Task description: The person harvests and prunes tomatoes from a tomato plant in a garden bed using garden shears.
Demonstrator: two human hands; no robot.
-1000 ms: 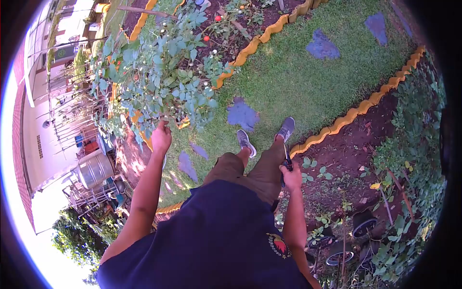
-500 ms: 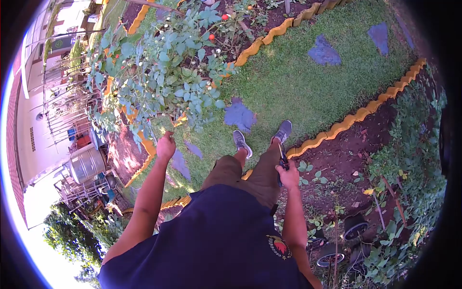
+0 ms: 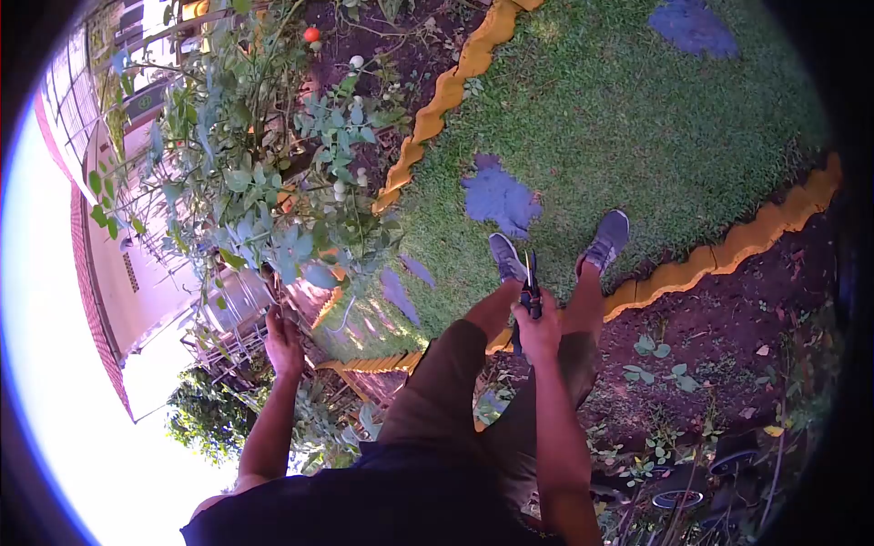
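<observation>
My right hand (image 3: 539,332) is wrapped around pruning shears (image 3: 530,293) in front of my legs, the blades pointing away from me over my shoe. At the lower edge of a leafy tomato plant (image 3: 246,182), my left hand (image 3: 283,346) is raised with its fingers drawn together. Thin stems and leaves meet the fingertips there, and what they pinch is too small to make out. A red tomato (image 3: 311,35) hangs high on the plant. Pale green tomatoes (image 3: 340,189) hang lower, right of my left hand.
Scalloped yellow edging (image 3: 423,127) borders the tomato bed, and more edging (image 3: 719,255) runs along the soil bed at right. Between them lies grass (image 3: 583,127) with blue-grey stepping stones (image 3: 501,196). Black pots (image 3: 678,491) stand at lower right; a house wall (image 3: 155,237) is at left.
My view has turned and come nearer the tomato plant. My left hand now appears lower, against the foliage's lower edge. The shears have swung to point more directly away from me.
</observation>
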